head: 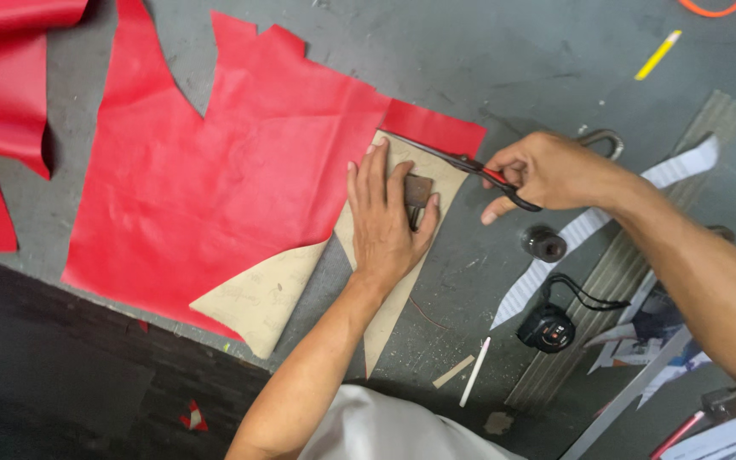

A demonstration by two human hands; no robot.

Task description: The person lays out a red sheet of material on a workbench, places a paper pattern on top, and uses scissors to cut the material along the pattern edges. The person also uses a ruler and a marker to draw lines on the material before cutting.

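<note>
Pressing flat with the left hand (388, 223), fingers together and stretched out, palm down on a tan paper pattern (402, 290) at the centre of the frame; pinning that pattern onto the right edge of a large red leather sheet (223, 170) spreading over the upper left and centre; lying beside a small dark brown block (418, 189), just at the thumb side of that hand; gripping scissors (462, 160) with the right hand (547, 170) in the upper right of centre, fingers clamped through the red-lined handles, blades pointing left along the top edge of the pattern, nearly closed as far as can be told; resting on a grey scratched worktable (504, 68); sitting lower right, a black tape measure (547, 328) and a small black spool (544, 244); lying near the bottom, a white chalk stick (474, 383); lying upper right, a yellow pencil (658, 55)
</note>
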